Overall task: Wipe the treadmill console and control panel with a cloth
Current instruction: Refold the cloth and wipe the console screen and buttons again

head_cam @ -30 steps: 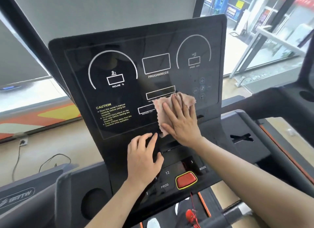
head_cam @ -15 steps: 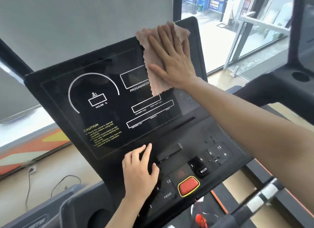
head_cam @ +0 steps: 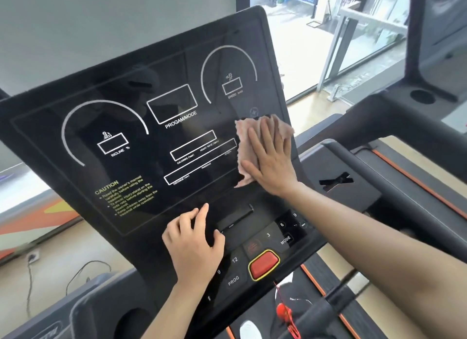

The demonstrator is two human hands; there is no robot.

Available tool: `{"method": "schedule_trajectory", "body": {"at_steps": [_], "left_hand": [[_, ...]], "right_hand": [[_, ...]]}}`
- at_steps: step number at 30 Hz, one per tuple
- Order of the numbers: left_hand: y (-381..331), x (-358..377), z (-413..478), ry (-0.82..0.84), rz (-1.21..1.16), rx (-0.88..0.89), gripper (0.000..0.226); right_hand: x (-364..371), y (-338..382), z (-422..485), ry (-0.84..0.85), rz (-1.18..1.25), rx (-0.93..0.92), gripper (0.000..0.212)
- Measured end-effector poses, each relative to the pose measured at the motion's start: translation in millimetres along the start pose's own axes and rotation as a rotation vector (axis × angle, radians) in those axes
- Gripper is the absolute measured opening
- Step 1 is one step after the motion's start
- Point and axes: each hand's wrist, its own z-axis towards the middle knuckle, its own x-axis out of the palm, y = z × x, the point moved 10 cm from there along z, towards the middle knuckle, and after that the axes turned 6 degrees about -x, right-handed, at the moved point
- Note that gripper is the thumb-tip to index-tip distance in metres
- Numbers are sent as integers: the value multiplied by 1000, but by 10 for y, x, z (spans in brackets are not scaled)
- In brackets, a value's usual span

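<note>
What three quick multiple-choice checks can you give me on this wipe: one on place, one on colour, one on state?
1. Where is the cloth?
A. right edge of the display, below the speed dial
B. over the caution text
C. on the stop button

2. What colour is the stop button?
A. green
B. red, yellow-rimmed
C. blue

3. How is the right hand set?
A. clenched
B. lifted clear
C. flat, fingers spread on the cloth

A: it lies beneath the speed arc.
B: red centre, yellow border.
C: palm pressing the cloth against the console, while the left hand rests empty.
</note>
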Motion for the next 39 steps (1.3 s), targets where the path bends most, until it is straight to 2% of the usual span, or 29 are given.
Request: {"method": "schedule_trajectory", "body": {"at_steps": [3,8,13,17,22,27,29,32,33,35,39], "left_hand": [[-29,-6,11,-9,23,-8,55],[-48,-10,27,-19,34,-21,53],[-55,-31,63,-1,45,-29,52],[-48,-42,111,4,33,-61,51],[-68,-32,88,-11,42,-38,51],[-56,-13,85,-14,38,-41,51],[-48,-15,80,-12,39,-39,52],[-38,-18,73,-4,41,-34,53],[-36,-20,71,-2,41,-34,53],[-39,-22,70,-2,41,-33,53],[-36,-35,49,-15,52,-21,54]], "right_hand": [[-46,-25,69,8,8,-41,81],[-633,-130,795,-123,-41,-39,80],[-1192,-387,1548,-203,93,36,86],[-1247,-539,1640,-215,163,42,77],[-812,-621,1053,-181,230,43,66],[-310,-696,156,-71,351,159,68],[-167,-685,-147,-31,355,258,68],[147,-668,-588,76,448,536,69],[216,-609,-685,81,484,575,70],[270,-440,-788,39,537,546,76],[330,-71,-853,18,575,390,74]]}}
